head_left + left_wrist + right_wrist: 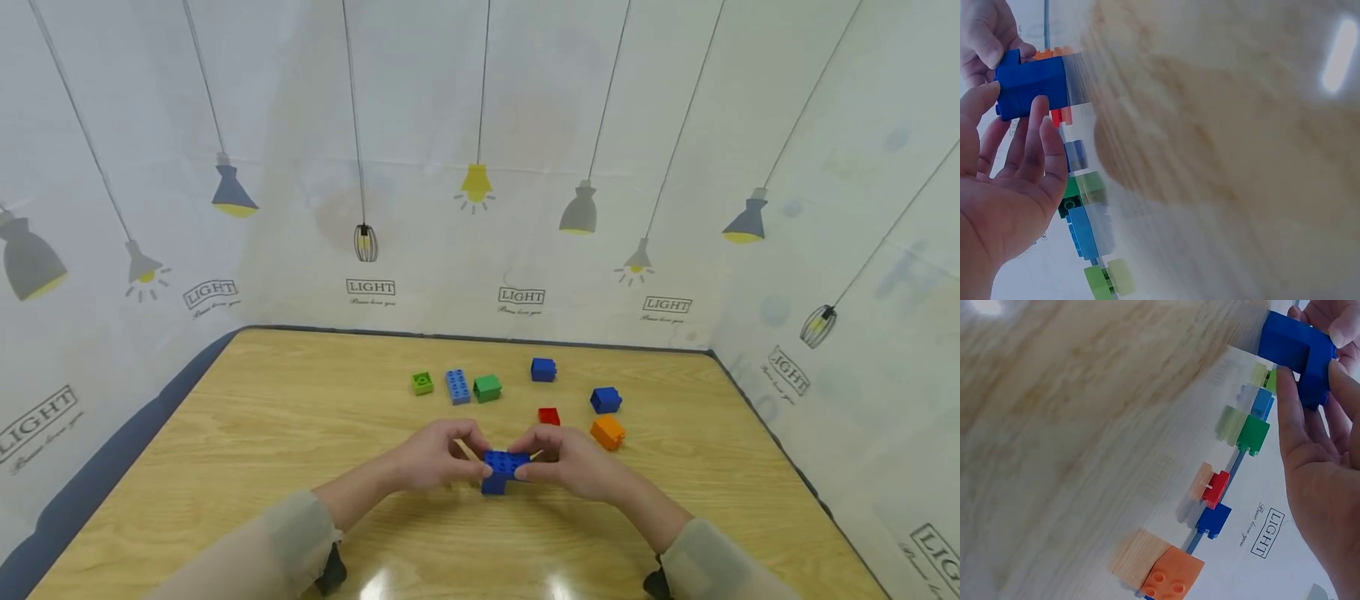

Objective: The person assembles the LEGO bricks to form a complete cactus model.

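Note:
Two joined blue toy bricks (493, 483) stand on the table in front of me, a studded one on top of a taller block. The upper brick juts out to the right past the block, and in the right wrist view the blue pair (1285, 340) forms an L shape. My left hand (435, 457) pinches the left end between thumb and fingers. At the overhanging right end, my right hand (577, 462) grips the upper brick, its thumb on the near side. The red brick (549, 416) lies just beyond my right hand.
An orange brick (607, 432) and a blue brick (606, 400) lie to the right. Farther back are another blue brick (543, 370), a green brick (487, 387), a light blue brick (457, 387) and a lime brick (422, 383). A lamp-patterned curtain (435, 317) borders the wooden table (300, 400).

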